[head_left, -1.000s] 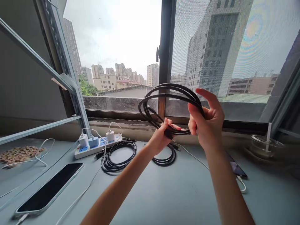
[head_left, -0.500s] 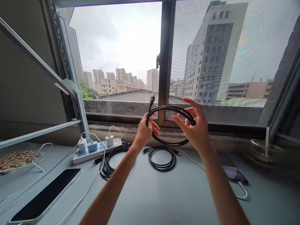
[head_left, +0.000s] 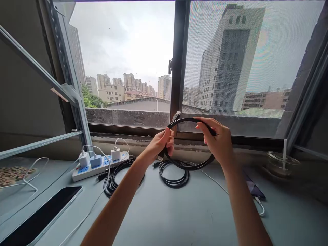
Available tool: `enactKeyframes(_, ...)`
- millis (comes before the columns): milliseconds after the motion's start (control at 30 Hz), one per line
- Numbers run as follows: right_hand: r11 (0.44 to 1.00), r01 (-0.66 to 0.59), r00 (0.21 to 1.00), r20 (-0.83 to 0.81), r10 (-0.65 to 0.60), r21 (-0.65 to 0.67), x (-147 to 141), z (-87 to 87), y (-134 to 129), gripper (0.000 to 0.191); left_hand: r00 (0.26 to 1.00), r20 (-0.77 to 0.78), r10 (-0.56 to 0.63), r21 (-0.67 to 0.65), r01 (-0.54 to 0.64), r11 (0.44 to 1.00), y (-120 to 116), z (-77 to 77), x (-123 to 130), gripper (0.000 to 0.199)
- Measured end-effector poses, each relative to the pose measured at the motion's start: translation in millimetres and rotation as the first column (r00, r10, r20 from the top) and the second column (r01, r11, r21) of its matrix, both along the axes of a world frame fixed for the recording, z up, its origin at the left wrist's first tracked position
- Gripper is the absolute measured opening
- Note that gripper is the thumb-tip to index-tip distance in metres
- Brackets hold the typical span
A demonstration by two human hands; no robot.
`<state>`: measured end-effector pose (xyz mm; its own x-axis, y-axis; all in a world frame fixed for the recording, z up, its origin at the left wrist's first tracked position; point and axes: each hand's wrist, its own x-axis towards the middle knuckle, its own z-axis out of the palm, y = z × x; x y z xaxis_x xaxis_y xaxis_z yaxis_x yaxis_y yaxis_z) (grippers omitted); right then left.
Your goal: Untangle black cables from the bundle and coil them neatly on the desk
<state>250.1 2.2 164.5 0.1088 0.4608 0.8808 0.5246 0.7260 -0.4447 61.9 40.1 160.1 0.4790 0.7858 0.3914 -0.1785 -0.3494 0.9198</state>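
Observation:
A black cable (head_left: pixel 193 167) wound into a ring hangs in the air between both hands, above the desk. My left hand (head_left: pixel 162 141) is closed round the ring's left side, with one metal-tipped plug (head_left: pixel 176 116) sticking up above the thumb. On the ring's upper right, my right hand (head_left: pixel 217 138) curls its fingers over the strands, the thumb inside the loop. Below the held ring, a smaller coiled black cable (head_left: pixel 175 184) lies on the desk. Another thicker black coil (head_left: pixel 109 188) rests to the left, partly covered by my left forearm.
A white power strip (head_left: pixel 77 176) with chargers stands at the back left. A phone (head_left: pixel 43 218) lies at the front left; a dark tablet-like device (head_left: pixel 253 189) with a white cable is at right. A lidded cup (head_left: pixel 283 164) with a straw stands farther right, below the window.
My right hand's fingers have come down from spread to curled over the ring. The ring looks rounder, its strands closer together, and the plug by my left hand leans more to the right.

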Motion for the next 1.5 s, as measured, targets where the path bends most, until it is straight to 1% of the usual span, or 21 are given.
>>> enactKeyframes(67,0.999,0.029,0.998,0.054,-0.028,-0.018,0.0,-0.9,2.0,0.027,0.997,0.056,-0.052,-0.079,0.056,0.995,-3.7,2.2,1.7,0.059)
enactKeyframes(167,0.992,0.126,0.982,0.142,-0.122,-0.019,-4.4,-2.8,5.5,0.027,0.990,0.066,-0.123,-0.186,0.133,0.973,-7.1,3.3,3.4,0.055)
enactKeyframes(233,0.983,0.181,0.969,0.170,-0.179,0.004,-7.9,-3.7,7.4,0.028,0.990,0.063,-0.125,-0.247,0.137,0.959,-8.9,3.9,4.2,0.050)
enactKeyframes(267,0.983,0.185,0.967,0.175,-0.185,0.012,-9.4,-4.1,8.1,0.028,0.992,0.071,-0.103,-0.262,0.119,0.958,-9.8,4.4,4.7,0.046)
enactKeyframes(300,0.983,0.180,0.967,0.177,-0.181,0.017,-10.9,-4.6,8.6,0.028,0.994,0.091,-0.065,-0.258,0.086,0.962,-10.7,4.8,5.6,0.042)
enactKeyframes(367,0.985,0.172,0.971,0.163,-0.172,0.017,-14.0,-5.4,8.7,0.027,0.985,0.164,0.051,-0.212,-0.016,0.977,-12.8,5.6,8.1,0.028)
enactKeyframes(433,0.982,0.186,0.974,0.128,-0.187,0.019,-17.0,-6.3,7.7,0.026,0.955,0.242,0.170,-0.153,-0.135,0.979,-14.8,5.4,11.5,0.012)
enactKeyframes(467,0.980,0.200,0.973,0.112,-0.201,0.025,-18.3,-6.5,6.9,0.025,0.942,0.264,0.209,-0.130,-0.180,0.975,-15.7,4.9,13.3,0.010)
enactKeyframes(533,0.972,0.230,0.967,0.098,-0.233,0.043,-19.5,-6.5,4.9,0.024,0.938,0.258,0.230,-0.102,-0.211,0.972,-16.8,3.3,16.5,0.014)
enactKeyframes(633,0.956,0.282,0.951,0.112,-0.289,0.079,-17.0,-5.6,3.2,0.027,0.957,0.217,0.192,-0.068,-0.182,0.981,-16.4,-0.4,19.9,0.017)
enactKeyframes(700,0.955,0.287,0.946,0.136,-0.296,0.081,-13.9,-5.5,3.8,0.029,0.961,0.196,0.196,-0.011,-0.198,0.980,-14.8,-3.8,21.3,0.023)
enactKeyframes(767,0.964,0.261,0.948,0.175,-0.266,0.052,-11.7,-6.3,5.6,0.029,0.953,0.175,0.247,0.095,-0.266,0.959,-12.6,-7.7,22.3,0.035)
enactKeyframes(867,0.975,0.221,0.953,0.215,-0.215,-0.008,-11.5,-8.4,8.7,0.028,0.929,0.086,0.360,0.278,-0.369,0.887,-10.1,-12.7,22.9,0.047)
enactKeyframes(900,0.976,0.218,0.953,0.217,-0.209,-0.018,-12.0,-8.7,9.5,0.028,0.924,0.051,0.379,0.317,-0.375,0.871,-9.6,-13.5,22.8,0.047)
enactKeyframes(967,0.978,0.204,0.957,0.220,-0.191,-0.035,-12.7,-8.7,10.4,0.028,0.929,-0.001,0.370,0.352,-0.346,0.870,-9.2,-13.2,21.7,0.044)
enactKeyframes(1067,0.988,0.123,0.968,0.230,-0.098,-0.095,-13.4,-7.6,11.1,0.027,0.946,-0.031,0.323,0.367,-0.290,0.884,-8.4,-8.7,17.7,0.042)
enactKeyframes(1133,0.988,0.085,0.971,0.233,-0.054,-0.125,-14.8,-7.1,11.8,0.026,0.943,-0.055,0.327,0.394,-0.281,0.875,-7.3,-4.7,14.2,0.045)
enactKeyframes(1233,0.987,0.103,0.972,0.221,-0.074,-0.121,-17.9,-7.0,13.1,0.026,0.934,-0.083,0.348,0.416,-0.285,0.864,-5.4,-0.7,10.2,0.046)
enactKeyframes(1300,0.986,0.109,0.977,0.199,-0.083,-0.127,-18.9,-6.8,13.3,0.027,0.931,-0.091,0.355,0.407,-0.290,0.866,-5.0,0.3,9.4,0.045)
enactKeyframes(1400,0.980,0.026,0.989,0.150,0.004,-0.198,-16.2,-5.6,12.3,0.027,0.931,-0.121,0.345,0.358,-0.283,0.890,-6.3,1.4,10.2,0.043)
enactKeyframes(1500,0.963,-0.073,0.988,0.110,0.104,-0.258,-12.1,-4.6,11.4,0.032,0.939,-0.187,0.290,0.237,-0.243,0.941,-8.8,3.9,10.4,0.045)
